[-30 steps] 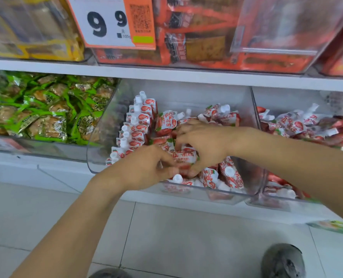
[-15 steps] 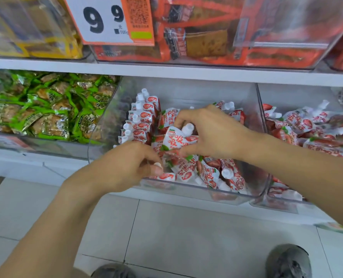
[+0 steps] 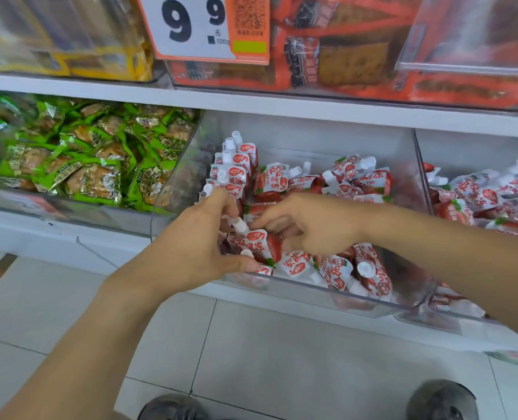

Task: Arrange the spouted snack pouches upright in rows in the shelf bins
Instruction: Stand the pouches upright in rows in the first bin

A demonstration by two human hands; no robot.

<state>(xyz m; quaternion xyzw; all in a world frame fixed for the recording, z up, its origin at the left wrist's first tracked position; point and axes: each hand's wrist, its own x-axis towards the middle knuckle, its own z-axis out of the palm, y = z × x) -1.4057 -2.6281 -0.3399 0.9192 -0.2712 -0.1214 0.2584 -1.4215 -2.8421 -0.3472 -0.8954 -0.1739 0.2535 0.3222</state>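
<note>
— Down at the middle clear bin (image 3: 327, 301) on the lower shelf, what are the hands doing?

— Both are inside it. The left hand (image 3: 191, 247) sits at the front left corner, fingers curled up and thumb stretched along the front rim, cupping one spouted pouch (image 3: 257, 242) that lies tilted with its white cap (image 3: 240, 224) pointing up and back. The right hand (image 3: 306, 228) comes in from the right, fingers bent, fingertips touching that same pouch near the cap.

— So which hand actually has it?

— The left is wrapped loosely around it from the left and below. Whether the right is pinching it or only resting against it, I cannot tell.

— And the other pouches?

— An upright row (image 3: 236, 171) stands along the bin's left wall, caps up, running from the back toward the left hand. To the right of that row, loose pouches (image 3: 351, 180) lie jumbled at the back, and more (image 3: 357, 274) lie flat against the front wall, just beside the right wrist.

— What is around the bin?

— A neighbouring bin (image 3: 487, 195) on the right holds the same pouches in a heap. On the left, green snack packs (image 3: 79, 165) fill another bin. A price sign (image 3: 197, 25) reading 9.9 hangs from the shelf above. Two shoe tips (image 3: 439, 401) show on the tiled floor (image 3: 297, 359).
</note>
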